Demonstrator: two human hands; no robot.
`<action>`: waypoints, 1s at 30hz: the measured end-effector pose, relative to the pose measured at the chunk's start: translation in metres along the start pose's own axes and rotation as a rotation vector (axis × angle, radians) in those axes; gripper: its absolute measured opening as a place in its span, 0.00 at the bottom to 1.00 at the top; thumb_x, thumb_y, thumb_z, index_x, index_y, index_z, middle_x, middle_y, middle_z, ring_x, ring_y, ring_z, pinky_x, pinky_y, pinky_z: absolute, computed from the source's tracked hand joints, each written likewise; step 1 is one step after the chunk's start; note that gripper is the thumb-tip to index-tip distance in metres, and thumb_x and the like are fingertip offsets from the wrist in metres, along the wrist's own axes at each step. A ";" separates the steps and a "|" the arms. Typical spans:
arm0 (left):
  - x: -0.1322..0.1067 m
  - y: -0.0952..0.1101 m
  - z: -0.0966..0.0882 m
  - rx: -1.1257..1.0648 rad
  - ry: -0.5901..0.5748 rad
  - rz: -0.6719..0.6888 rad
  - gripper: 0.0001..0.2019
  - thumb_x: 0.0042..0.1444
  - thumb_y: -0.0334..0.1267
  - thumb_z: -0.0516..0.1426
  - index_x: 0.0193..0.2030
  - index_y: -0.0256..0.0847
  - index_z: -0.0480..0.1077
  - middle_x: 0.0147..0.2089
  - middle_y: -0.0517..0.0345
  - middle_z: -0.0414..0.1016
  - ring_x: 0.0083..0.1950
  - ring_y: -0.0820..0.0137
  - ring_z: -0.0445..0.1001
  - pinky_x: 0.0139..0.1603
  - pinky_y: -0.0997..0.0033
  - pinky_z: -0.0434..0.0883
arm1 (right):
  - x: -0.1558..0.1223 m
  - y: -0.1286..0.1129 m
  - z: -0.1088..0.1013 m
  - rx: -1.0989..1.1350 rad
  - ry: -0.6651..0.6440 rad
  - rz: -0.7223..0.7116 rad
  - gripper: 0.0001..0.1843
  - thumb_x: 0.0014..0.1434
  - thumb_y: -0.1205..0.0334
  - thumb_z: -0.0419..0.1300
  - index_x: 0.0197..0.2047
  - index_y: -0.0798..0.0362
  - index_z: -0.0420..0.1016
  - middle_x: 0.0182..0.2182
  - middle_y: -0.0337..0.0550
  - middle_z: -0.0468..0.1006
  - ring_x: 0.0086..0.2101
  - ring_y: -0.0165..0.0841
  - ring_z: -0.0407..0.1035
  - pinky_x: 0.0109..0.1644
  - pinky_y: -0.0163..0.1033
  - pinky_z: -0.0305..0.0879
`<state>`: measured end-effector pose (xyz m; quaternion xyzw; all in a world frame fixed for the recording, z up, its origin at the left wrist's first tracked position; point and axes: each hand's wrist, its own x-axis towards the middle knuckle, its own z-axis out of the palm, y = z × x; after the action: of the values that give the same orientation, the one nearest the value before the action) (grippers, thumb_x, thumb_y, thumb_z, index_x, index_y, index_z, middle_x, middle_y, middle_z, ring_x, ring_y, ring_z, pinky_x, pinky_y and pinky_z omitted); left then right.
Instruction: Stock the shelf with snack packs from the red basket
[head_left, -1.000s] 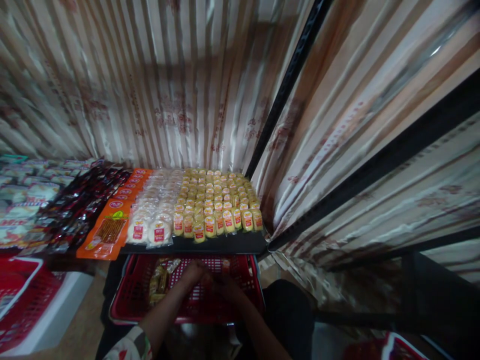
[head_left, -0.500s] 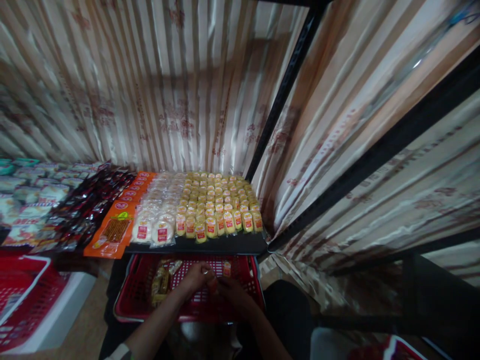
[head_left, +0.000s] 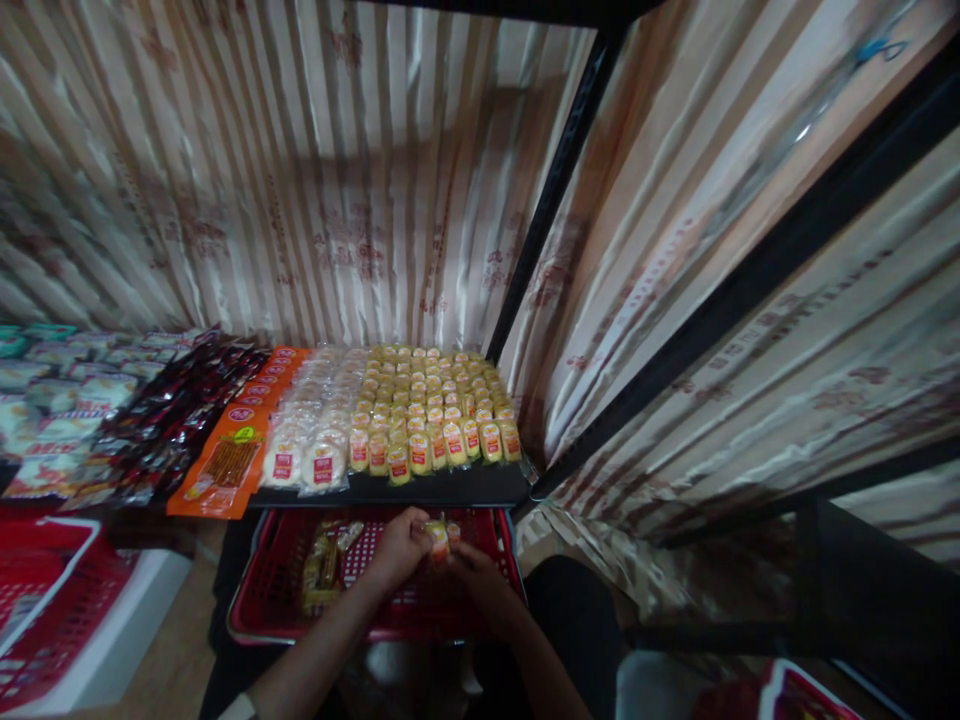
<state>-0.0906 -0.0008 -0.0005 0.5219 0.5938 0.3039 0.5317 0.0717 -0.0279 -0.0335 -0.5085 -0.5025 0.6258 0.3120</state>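
Left hand (head_left: 401, 548), right hand (head_left: 474, 566) both pinching small glossy yellow packet (head_left: 437, 538) over red plastic-lattice basket (head_left: 274, 590).

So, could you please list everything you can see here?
yellow packs: many, red labels, shelf's right end
round cakes: many, white, left of those
orange packets: one row, further left
dark packets: many, dark red, beyond them
shelf: one, black
red basket: one, below shelf, holds gold wrappers
second basket: one, red, far left
curtain: striped beige, behind
held pack: one, yellow, over red basket
left hand: grips held pack
right hand: touches it, grip unclear
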 end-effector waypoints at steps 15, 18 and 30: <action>-0.004 0.032 0.014 -0.204 0.287 0.248 0.20 0.50 0.28 0.53 0.51 0.37 0.64 0.48 0.47 0.71 0.49 0.68 0.72 0.50 0.67 0.71 | 0.021 -0.042 -0.012 0.041 0.236 -0.104 0.30 0.45 0.39 0.60 0.42 0.54 0.74 0.26 0.41 0.74 0.27 0.31 0.66 0.28 0.35 0.59; -0.008 0.035 0.016 -0.114 0.312 0.289 0.20 0.51 0.29 0.52 0.53 0.37 0.63 0.51 0.47 0.69 0.49 0.67 0.71 0.48 0.66 0.71 | 0.027 -0.050 -0.011 0.055 0.271 -0.128 0.28 0.46 0.40 0.59 0.43 0.53 0.73 0.28 0.41 0.75 0.27 0.31 0.67 0.28 0.34 0.60; 0.002 0.030 0.022 0.112 0.284 0.432 0.22 0.51 0.25 0.48 0.53 0.39 0.65 0.56 0.49 0.67 0.57 0.64 0.66 0.59 0.59 0.64 | 0.053 -0.057 -0.009 -0.032 0.361 -0.204 0.26 0.52 0.44 0.55 0.46 0.53 0.73 0.37 0.45 0.77 0.30 0.33 0.71 0.30 0.36 0.67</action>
<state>-0.0608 0.0048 0.0210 0.6172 0.5533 0.4471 0.3360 0.0581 0.0401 0.0039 -0.5637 -0.4972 0.4816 0.4507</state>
